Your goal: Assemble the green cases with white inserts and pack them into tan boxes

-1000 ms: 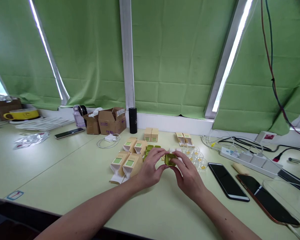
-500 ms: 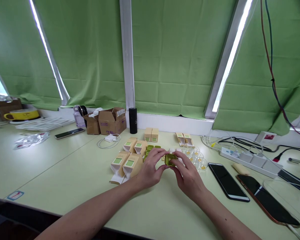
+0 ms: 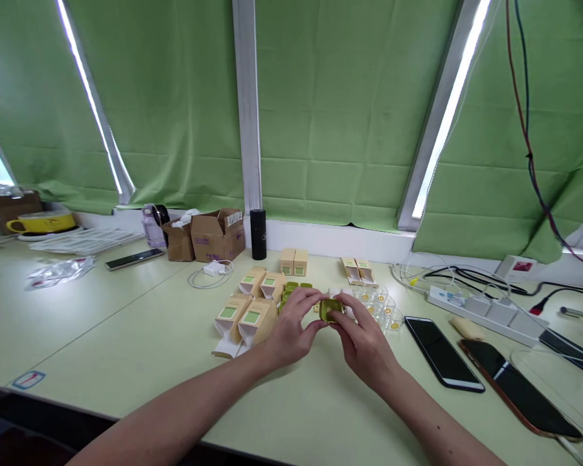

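Note:
Between both hands, a small olive-green square cap (image 3: 326,311) is held above the table, its hollow side facing me. My left hand (image 3: 296,327) pinches its left edge between thumb and fingers. My right hand (image 3: 364,333) grips the right side, with a fingertip reaching into the hollow. Left of the hands stand several small kraft boxes (image 3: 258,320) with green labels and open flaps. More green caps (image 3: 298,285) lie behind my left hand, partly hidden. To the right of my right hand sit several clear cups (image 3: 387,304) with yellow centres.
Two phones, one black (image 3: 442,353) and one in an orange case (image 3: 519,388), lie at the right before a power strip (image 3: 488,314). Further kraft boxes (image 3: 294,261), a black bottle (image 3: 258,234) and an open carton (image 3: 217,236) stand at the back.
Both hands stay almost still around the green cap. The cap is tilted slightly differently, and the right fingertip has shifted a little inside it.

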### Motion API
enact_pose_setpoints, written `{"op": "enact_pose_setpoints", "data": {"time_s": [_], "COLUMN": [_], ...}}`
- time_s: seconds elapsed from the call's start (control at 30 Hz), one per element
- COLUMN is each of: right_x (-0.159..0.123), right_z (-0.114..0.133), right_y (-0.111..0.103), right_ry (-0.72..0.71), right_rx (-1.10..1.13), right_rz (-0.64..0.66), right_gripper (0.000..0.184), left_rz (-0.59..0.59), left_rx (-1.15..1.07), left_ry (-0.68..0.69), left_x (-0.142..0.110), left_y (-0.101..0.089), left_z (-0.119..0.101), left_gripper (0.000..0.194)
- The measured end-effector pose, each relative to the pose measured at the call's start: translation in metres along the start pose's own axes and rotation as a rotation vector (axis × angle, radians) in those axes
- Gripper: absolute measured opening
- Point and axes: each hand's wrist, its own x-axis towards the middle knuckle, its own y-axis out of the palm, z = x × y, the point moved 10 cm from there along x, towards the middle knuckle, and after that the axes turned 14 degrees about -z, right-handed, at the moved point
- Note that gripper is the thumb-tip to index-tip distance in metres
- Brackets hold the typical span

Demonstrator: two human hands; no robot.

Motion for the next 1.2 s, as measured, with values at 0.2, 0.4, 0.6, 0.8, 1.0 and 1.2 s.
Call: {"op": "enact_pose_setpoints", "data": {"time_s": [0.2, 0.4, 0.6, 0.8, 1.0, 1.2], "right_x": [-0.002, -0.001, -0.005, -0.013, -0.013, -0.012], "right_z": [-0.003, -0.002, -0.013, -0.022, -0.025, -0.023], "right_y": [0.001, 0.002, 0.002, 0.005, 0.007, 0.008], "right_ry": [0.019, 0.019, 0.131, 0.243, 0.293, 0.313], "right_rx": [-0.008, 0.007, 0.085, 0.164, 0.199, 0.202], "right_rz": [-0.002, 0.003, -0.002, 0.023, 0.019, 0.018], "right_gripper": [0.031, 0.036, 0.037, 0.048, 0.048, 0.048], "left_rz": [0.008, 0.015, 0.023, -0.007, -0.004, -0.024], "left_rx": [0.004, 0.016, -0.01, -0.059, -0.057, -0.081], "left_ry": [0.005, 0.003, -0.074, -0.299, -0.479, -0.553], "left_x": [0.001, -0.001, 0.0, -0.002, -0.001, 0.001], "left_y": [0.001, 0.001, 0.002, 0.003, 0.003, 0.002], "left_z": [-0.002, 0.001, 0.007, 0.03, 0.04, 0.044], "left_gripper": [0.044, 0.042, 0.039, 0.042, 0.025, 0.03]}}
